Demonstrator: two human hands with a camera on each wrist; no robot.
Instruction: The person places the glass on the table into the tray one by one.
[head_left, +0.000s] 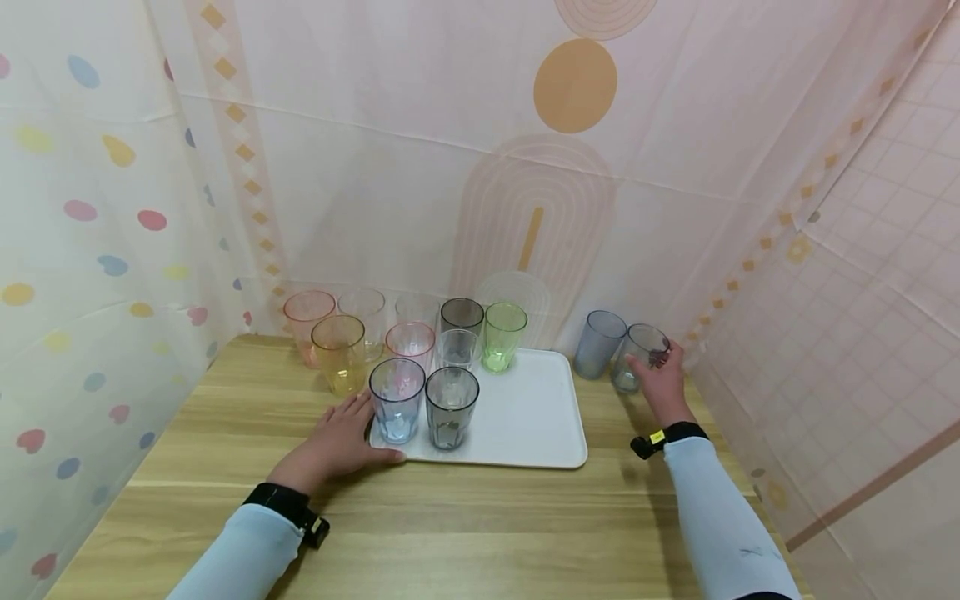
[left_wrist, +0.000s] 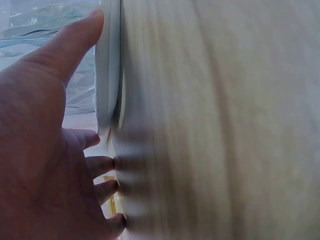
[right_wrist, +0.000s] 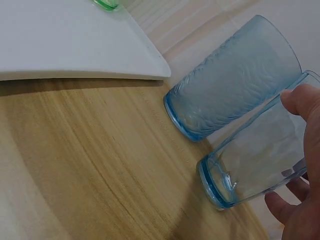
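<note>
Right hand [head_left: 658, 379] curled round clear cup [head_left: 639, 357] near worktop's [head_left: 480, 517] far right corner, beside blue cup [head_left: 598, 343]. Left hand [head_left: 341, 437] spread flat, touching tray's [head_left: 540, 417] near-left corner.

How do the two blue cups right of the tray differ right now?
The nearer blue cup is gripped by the right hand; the farther blue cup stands free, untouched. The farther one is closer to the white tray. Its wall looks frostier and patterned, the held cup's clearer. Both stand upright on the wooden table, off the tray.
</note>
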